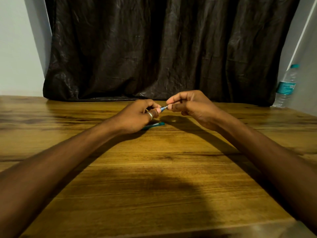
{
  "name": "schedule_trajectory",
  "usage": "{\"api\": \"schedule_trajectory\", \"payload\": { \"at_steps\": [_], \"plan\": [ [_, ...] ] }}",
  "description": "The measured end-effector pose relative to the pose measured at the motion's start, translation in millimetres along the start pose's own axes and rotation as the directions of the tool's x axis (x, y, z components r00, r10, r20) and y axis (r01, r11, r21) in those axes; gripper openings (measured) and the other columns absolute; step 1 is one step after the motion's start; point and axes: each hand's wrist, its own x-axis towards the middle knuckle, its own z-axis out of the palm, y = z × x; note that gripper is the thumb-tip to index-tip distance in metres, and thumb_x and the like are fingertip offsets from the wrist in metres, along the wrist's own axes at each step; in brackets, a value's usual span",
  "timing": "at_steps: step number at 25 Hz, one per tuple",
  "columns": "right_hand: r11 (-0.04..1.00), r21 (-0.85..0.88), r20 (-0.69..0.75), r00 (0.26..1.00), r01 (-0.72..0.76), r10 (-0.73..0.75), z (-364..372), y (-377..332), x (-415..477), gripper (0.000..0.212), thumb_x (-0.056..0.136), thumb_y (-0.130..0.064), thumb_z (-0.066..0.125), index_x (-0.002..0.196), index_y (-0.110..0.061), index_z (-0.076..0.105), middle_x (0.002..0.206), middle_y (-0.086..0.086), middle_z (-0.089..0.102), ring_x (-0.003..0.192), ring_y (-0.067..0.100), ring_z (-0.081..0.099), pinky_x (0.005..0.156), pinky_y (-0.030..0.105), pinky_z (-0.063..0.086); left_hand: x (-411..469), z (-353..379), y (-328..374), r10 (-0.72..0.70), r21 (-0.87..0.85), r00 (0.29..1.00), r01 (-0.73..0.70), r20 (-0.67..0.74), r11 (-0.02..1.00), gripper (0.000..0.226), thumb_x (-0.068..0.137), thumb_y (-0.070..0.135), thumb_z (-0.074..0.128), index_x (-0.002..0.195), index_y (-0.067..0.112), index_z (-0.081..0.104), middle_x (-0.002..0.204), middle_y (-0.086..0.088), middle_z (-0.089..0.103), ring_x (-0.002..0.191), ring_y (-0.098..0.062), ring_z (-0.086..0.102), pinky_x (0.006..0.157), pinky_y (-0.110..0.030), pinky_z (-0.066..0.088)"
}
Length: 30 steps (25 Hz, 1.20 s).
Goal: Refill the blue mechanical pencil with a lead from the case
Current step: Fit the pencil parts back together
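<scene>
Pencil (162, 108): blue, held above the table between both hands, near the far middle of the surface. Only a short section shows, a blue barrel tapering to a pale metallic end.

Left hand (137, 115): fingers curled closed around the barrel, thumb and forefinger pinching it just behind the visible section. A ring sits on one finger. The rest of the barrel is hidden inside this hand.

Right hand (190, 105): fingertips drawn together in a tight pinch at the metallic end of the pencil. Whether they hold a lead, a cap or the pencil end itself cannot be told; any lead is too thin to make out.

Orientation: the long axis runs roughly left to right, slightly raised toward the right. The tapered metallic end points right, toward the right hand's fingertips. Whether this is the writing tip or the cap end cannot be told.

Teal item (154, 125): a slim object lying flat on the table (154, 169) just below the left hand, partly covered by it. It is probably the lead case; open or closed cannot be told.

Progress, as a judgement: the pencil is in hand and work at its end is under way, likely opening it or feeding a lead. Completion of insertion, closing the pencil and setting it down appear to remain.

A water bottle (286, 86) stands at the far right, well apart.
</scene>
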Motion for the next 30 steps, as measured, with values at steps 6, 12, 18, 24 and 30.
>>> {"api": "schedule_trajectory", "payload": {
  "at_steps": [6, 12, 18, 24, 30],
  "plan": [
    [0.998, -0.04, 0.008, 0.999, 0.042, -0.042, 3.4, -3.8, -4.4, 0.024, 0.085, 0.004, 0.071, 0.108, 0.005, 0.07, 0.083, 0.006, 0.068, 0.064, -0.001, 0.057, 0.052, 0.005, 0.039, -0.9, 1.9, 2.7, 0.015, 0.009, 1.0, -0.015, -0.007, 1.0, 0.012, 0.102, 0.029, 0.055, 0.105, 0.032, 0.066, 0.097, 0.006, 0.071, 0.093, -0.017, 0.067, 0.08, -0.036, 0.053],
    [0.995, -0.069, 0.02, 0.997, 0.072, -0.07, 4.1, -3.1, -5.4, 0.023, 0.086, 0.005, 0.07, 0.109, 0.007, 0.07, 0.084, 0.007, 0.068, 0.061, -0.004, 0.057, 0.052, 0.005, 0.04, -3.0, 3.0, 4.5, 0.021, 0.0, 1.0, -0.021, -0.006, 1.0, 0.015, 0.102, 0.028, 0.056, 0.108, 0.026, 0.069, 0.1, 0.001, 0.074, 0.099, -0.025, 0.07, 0.091, -0.05, 0.055],
    [0.995, -0.033, 0.033, 0.995, 0.092, -0.091, 4.6, 1.6, -2.7, 0.017, 0.084, 0.002, 0.073, 0.101, -0.002, 0.074, 0.088, 0.009, 0.073, 0.078, 0.01, 0.064, 0.068, 0.014, 0.049, -3.3, 0.9, 7.0, 0.019, -0.001, 1.0, -0.019, 0.001, 1.0, 0.017, 0.102, 0.026, 0.056, 0.112, 0.022, 0.07, 0.094, 0.007, 0.07, 0.088, -0.013, 0.066, 0.073, -0.028, 0.051],
    [0.991, -0.077, 0.067, 0.992, 0.112, -0.107, 1.9, 0.4, -4.8, 0.018, 0.085, -0.001, 0.074, 0.102, -0.004, 0.076, 0.091, 0.009, 0.076, 0.082, 0.009, 0.065, 0.075, 0.018, 0.051, -5.0, 0.5, 7.7, 0.022, -0.007, 1.0, -0.021, 0.01, 1.0, 0.014, 0.102, 0.024, 0.057, 0.106, 0.021, 0.07, 0.086, 0.011, 0.066, 0.066, 0.009, 0.056, 0.059, -0.008, 0.041],
    [0.997, 0.07, 0.052, 0.998, 0.019, -0.023, 7.0, 1.1, -2.1, 0.017, 0.089, -0.006, 0.071, 0.105, -0.003, 0.073, 0.087, 0.007, 0.07, 0.077, 0.009, 0.059, 0.06, 0.018, 0.039, -2.5, 0.3, 11.7, 0.007, -0.067, 1.0, -0.009, -0.025, 0.998, 0.014, 0.101, 0.028, 0.057, 0.099, 0.024, 0.07, 0.09, 0.002, 0.072, 0.071, 0.007, 0.06, 0.063, -0.015, 0.045]
  ]
}}
